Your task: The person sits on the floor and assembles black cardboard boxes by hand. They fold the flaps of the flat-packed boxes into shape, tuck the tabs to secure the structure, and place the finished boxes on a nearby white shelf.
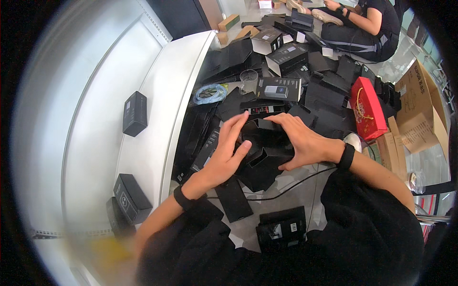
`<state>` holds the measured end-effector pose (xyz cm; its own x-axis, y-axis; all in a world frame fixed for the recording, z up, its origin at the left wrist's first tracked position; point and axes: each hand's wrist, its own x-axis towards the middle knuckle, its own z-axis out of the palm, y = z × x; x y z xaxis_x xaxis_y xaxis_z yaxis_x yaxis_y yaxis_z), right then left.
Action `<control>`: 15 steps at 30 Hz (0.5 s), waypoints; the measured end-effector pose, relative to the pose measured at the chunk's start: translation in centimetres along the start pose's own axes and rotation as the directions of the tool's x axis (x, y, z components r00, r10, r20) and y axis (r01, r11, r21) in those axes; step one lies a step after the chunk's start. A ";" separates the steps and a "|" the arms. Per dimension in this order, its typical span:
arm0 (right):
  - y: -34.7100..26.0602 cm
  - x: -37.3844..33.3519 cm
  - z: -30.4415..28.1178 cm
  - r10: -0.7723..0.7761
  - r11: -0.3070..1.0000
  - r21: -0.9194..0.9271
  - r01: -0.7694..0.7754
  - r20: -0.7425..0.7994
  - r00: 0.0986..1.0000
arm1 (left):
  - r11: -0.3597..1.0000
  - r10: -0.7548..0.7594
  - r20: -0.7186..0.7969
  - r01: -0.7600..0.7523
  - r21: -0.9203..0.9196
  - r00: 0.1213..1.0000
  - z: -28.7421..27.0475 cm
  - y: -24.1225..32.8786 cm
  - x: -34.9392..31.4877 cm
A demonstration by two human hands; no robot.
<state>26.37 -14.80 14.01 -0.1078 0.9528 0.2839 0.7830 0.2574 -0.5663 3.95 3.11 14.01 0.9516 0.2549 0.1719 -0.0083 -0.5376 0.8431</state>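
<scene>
Above the floor in front of me is a black cardboard box (265,140) with its flaps standing apart. My right hand (303,140) spans the box's right side, fingers at the far edge and thumb at the near one. At the left side my left hand (226,155) is open, fingers stretched out and thumb apart; whether it touches the box I cannot tell. Just beyond lies another opened black carton (262,110) with red and white bits showing inside. A dark flat cardboard piece (234,199) lies below my left hand.
Flattened black boxes (329,97) pile up ahead, with a clear plastic cup (248,80) and a blue cable coil (210,94). Two black boxes stand on the white shelf (157,109) at left. A red gift bag (367,108) and brown carton (420,107) stand right. A person (367,28) sits beyond.
</scene>
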 end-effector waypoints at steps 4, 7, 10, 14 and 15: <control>-0.1 0.3 0.0 -0.009 1.000 0.000 0.009 -0.005 1.000 | 0.970 0.161 -0.127 -0.133 0.201 0.979 0.9 -1.0 -0.2; 0.1 0.3 0.0 -0.001 1.000 -0.002 0.001 -0.001 1.000 | 0.963 0.214 -0.106 -0.191 0.190 0.971 0.7 -1.1 -0.3; 0.3 0.0 -0.1 -0.007 1.000 -0.006 0.007 -0.011 1.000 | 0.943 0.260 -0.039 -0.245 0.225 0.965 0.8 -1.3 -0.4; 0.3 -0.2 -0.2 -0.010 1.000 -0.007 0.010 -0.011 1.000 | 0.907 0.282 0.036 -0.278 0.316 0.959 0.5 -0.8 -0.3; 0.2 -0.3 -0.3 -0.009 1.000 -0.005 0.009 -0.006 1.000 | 0.934 0.261 0.040 -0.263 0.244 0.964 0.7 -0.9 -0.3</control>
<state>26.73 -15.07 14.06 -0.1112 0.9493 0.2940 0.7849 0.2654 -0.5600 3.91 2.96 12.87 0.9277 0.0736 0.3661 -0.1831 -0.7648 0.6178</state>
